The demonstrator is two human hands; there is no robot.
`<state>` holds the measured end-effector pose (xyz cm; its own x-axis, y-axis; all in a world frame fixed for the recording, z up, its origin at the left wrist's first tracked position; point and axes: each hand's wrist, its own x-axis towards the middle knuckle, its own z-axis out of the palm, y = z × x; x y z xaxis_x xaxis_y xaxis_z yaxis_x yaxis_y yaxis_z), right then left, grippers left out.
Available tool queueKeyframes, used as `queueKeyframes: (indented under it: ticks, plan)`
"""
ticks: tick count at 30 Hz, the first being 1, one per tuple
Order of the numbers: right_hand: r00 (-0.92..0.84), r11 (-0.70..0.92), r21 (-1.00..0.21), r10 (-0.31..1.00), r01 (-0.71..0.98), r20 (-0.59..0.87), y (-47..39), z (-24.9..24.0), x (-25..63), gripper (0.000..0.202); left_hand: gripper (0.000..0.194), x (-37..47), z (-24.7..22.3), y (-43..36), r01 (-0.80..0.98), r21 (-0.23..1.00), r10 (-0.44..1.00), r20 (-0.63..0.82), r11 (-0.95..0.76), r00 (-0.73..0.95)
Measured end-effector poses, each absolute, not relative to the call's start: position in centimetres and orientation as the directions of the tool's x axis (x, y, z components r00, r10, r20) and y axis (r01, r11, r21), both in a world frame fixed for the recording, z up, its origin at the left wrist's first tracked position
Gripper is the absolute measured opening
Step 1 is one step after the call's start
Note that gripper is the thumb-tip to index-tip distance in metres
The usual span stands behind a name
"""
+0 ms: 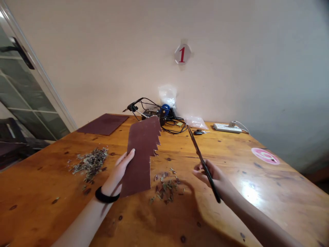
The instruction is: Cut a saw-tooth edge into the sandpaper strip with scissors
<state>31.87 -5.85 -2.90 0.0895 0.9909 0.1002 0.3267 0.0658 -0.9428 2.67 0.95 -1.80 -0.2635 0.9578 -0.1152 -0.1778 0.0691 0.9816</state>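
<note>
Above the table [290, 206]: the left hand [120, 173] pinches the sheet [140, 159], thumb on the near face, other fingers mostly behind; the sheet stands tilted, raised off the wood.
Right hand [216, 175]: curled round the dark tool [208, 176], which slants with its tip up and away, well apart from the sheet.
Sheet's edge: toothed along the upper right, nearly straight lower down.
Scraps [167, 188]: scattered just right of the sheet's lower part, between the two hands.
Pile [91, 163]: heaped left of the left hand.
Open wood: a stretch between sheet and tool, and a wider one from the right forearm to the pink disc [265, 156].
Hidden: fingertips behind the sheet; some of the cables [177, 128] too.
Hard to make out: whether the tool's blades are parted, being nearly edge-on.
Cut off: the door [31, 85], at far left.
</note>
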Motion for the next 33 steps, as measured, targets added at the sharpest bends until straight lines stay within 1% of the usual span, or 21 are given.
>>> queueKeyframes:
  ticks: [4, 6, 8, 12, 16, 20, 23, 25, 29, 31, 33]
  plan:
    - [0.035, 0.105, -0.987, 0.993, 0.123, 0.110, -4.4, -0.7, 27.1, 0.039, 0.039, 4.1, -1.5, 0.3, -0.238, 0.960, 0.988, -0.155, 0.146, -0.021]
    - [0.016, 0.130, -0.990, 0.991, 0.062, 0.131, -3.8, -0.1, 25.3, 0.042, 0.044, 4.5, -1.4, 0.1, -0.253, 0.956, 0.989, -0.145, 0.149, 0.036]
    - [0.027, 0.170, -0.985, 0.985, 0.037, 0.171, -3.3, 0.0, 24.1, 0.040, 0.044, 4.7, -1.2, -0.2, -0.275, 0.949, 0.988, -0.143, 0.152, 0.054]
    - [0.096, 0.249, -0.968, 0.963, 0.040, 0.252, -2.1, -0.8, 23.0, 0.037, 0.037, 4.8, -1.1, -0.7, -0.283, 0.947, 0.988, -0.146, 0.153, 0.046]
    - [0.133, 0.283, -0.957, 0.948, 0.070, 0.290, -0.8, -1.7, 22.7, 0.034, 0.029, 5.0, -1.0, -1.1, -0.290, 0.946, 0.989, -0.141, 0.145, 0.035]
    - [0.104, 0.309, -0.947, 0.943, 0.087, 0.317, -0.6, -2.1, 22.3, 0.032, 0.020, 4.7, -1.0, -0.9, -0.384, 0.910, 0.984, -0.180, 0.159, -0.019]
    - [0.063, 0.305, -0.948, 0.948, 0.093, 0.311, -1.0, -2.5, 22.1, 0.036, 0.016, 3.9, -1.1, -0.1, -0.468, 0.871, 0.966, -0.230, 0.150, -0.118]
    - [0.038, 0.293, -0.951, 0.954, 0.100, 0.297, -1.2, -2.9, 22.4, 0.040, 0.011, 3.2, -1.0, 0.4, -0.484, 0.866, 0.960, -0.229, 0.127, -0.158]
    - [0.033, 0.269, -0.957, 0.961, 0.106, 0.274, -0.9, -3.2, 24.2, 0.042, 0.012, 2.5, -0.6, 0.6, -0.455, 0.882, 0.967, -0.210, 0.123, -0.145]
    - [0.052, 0.262, -0.959, 0.962, 0.104, 0.268, -0.5, -2.9, 25.3, 0.041, 0.013, 2.6, -0.5, 0.5, -0.411, 0.899, 0.968, -0.217, 0.149, -0.123]
    - [0.074, 0.262, -0.960, 0.960, 0.099, 0.269, 0.0, -2.5, 26.1, 0.039, 0.009, 2.8, -0.6, 0.4, -0.356, 0.920, 0.969, -0.217, 0.163, -0.119]
